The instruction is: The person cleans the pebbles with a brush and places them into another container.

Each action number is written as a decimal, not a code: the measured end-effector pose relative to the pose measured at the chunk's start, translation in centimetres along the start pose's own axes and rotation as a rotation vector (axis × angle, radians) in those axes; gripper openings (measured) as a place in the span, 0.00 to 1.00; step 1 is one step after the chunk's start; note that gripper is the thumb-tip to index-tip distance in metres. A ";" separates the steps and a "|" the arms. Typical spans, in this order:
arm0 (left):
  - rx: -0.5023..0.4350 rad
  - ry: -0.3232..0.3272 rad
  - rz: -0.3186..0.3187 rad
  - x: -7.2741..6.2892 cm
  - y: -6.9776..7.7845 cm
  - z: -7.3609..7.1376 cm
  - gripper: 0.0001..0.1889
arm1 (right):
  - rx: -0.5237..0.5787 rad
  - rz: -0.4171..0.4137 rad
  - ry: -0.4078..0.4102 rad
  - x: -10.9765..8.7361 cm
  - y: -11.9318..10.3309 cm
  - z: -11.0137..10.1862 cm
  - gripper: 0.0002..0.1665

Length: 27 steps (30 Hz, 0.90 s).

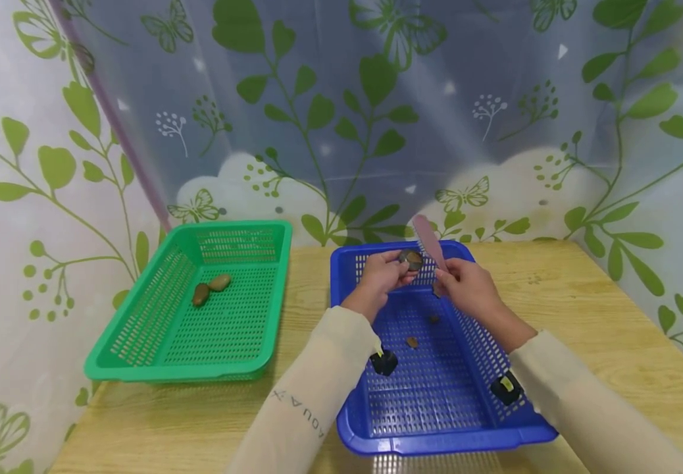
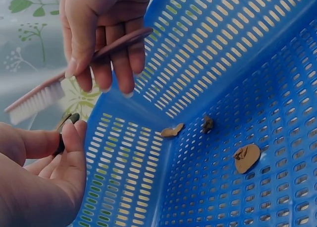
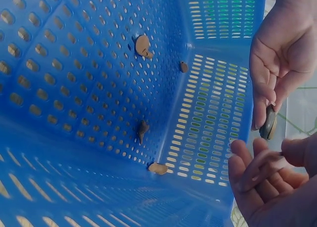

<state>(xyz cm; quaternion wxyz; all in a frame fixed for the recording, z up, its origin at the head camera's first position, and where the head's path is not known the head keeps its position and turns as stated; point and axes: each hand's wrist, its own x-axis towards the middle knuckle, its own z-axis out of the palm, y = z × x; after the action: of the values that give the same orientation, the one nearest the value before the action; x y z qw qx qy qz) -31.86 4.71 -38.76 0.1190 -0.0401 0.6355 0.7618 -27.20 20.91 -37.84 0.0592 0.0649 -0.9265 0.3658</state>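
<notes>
Over the far end of the blue basket [image 1: 448,445], my left hand [image 1: 379,278] pinches a dark, smooth stone [image 1: 411,261] between thumb and fingers. A brown patch covers part of the stone's face. My right hand [image 1: 473,291] grips the handle of a pink brush [image 1: 429,241], its white bristles [image 2: 37,102] pointing toward the left hand. In the left wrist view the bristles are above the stone, apart from it. The brush head is hidden in the right wrist view, where the stone [image 3: 269,123] shows edge-on.
Brown flat pieces [image 2: 246,158] and a darker lump [image 2: 207,124] lie in the blue basket. To the left stands a green basket [image 1: 273,316] holding a brown stone [image 1: 201,294] and a tan one [image 1: 220,282]. Both baskets rest on a wooden table [image 1: 578,289] before a patterned curtain.
</notes>
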 end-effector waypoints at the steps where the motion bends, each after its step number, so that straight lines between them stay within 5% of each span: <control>1: 0.005 0.003 -0.004 0.0 0.0 0.0 0.20 | 0.003 -0.010 -0.002 0.0 0.0 0.0 0.17; 12: 0.002 0.000 -0.026 0.3 -0.1 0.2 0.20 | -0.054 -0.099 -0.084 0.1 -0.1 0.3 0.12; 27: 0.095 0.027 0.037 -0.1 0.0 -0.1 0.18 | -0.049 -0.076 -0.136 0.0 0.0 0.2 0.14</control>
<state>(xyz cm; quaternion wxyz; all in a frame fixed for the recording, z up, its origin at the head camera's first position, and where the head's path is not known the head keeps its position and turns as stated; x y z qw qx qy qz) -31.75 4.62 -38.70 0.0981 -0.0331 0.6734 0.7320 -27.22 20.72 -37.96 0.0117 0.1233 -0.9340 0.3352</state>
